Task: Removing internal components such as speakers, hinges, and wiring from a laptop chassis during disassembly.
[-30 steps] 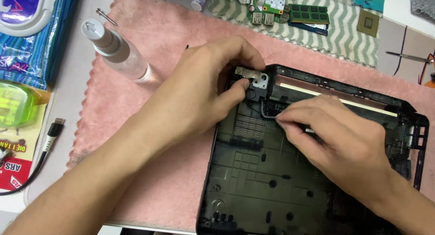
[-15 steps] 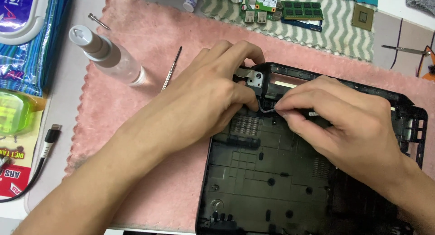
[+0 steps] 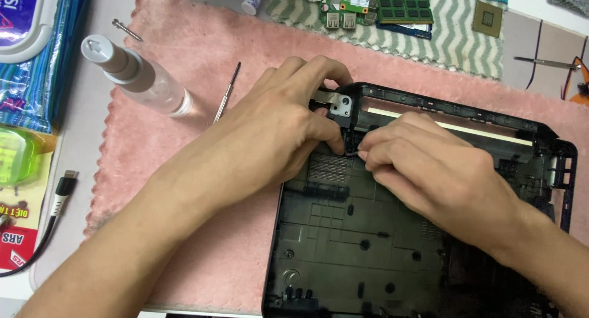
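Observation:
A black plastic laptop bottom case [image 3: 343, 244] lies on a pink cloth [image 3: 184, 54]. My left hand [image 3: 276, 131] rests over its top-left corner, fingers curled round a silver metal hinge bracket [image 3: 339, 104]. My right hand [image 3: 429, 164] sits just to the right, inside the case, its fingertips pinching a thin dark wire [image 3: 351, 153] where the two hands meet. Both hands touch at the fingertips there. How the wire runs under the fingers is hidden.
A thin screwdriver [image 3: 227, 92] and a clear bottle with a grey cap [image 3: 138, 79] lie on the cloth to the left. Circuit boards and memory sticks [image 3: 392, 10] sit on a striped cloth at the back. A cable plug [image 3: 64, 186] and blue wipes pack [image 3: 37, 60] lie far left.
My right hand has moved left along the case until its fingertips meet the left hand's near the hinge. The view has shifted slightly, and the left hand stays on the corner.

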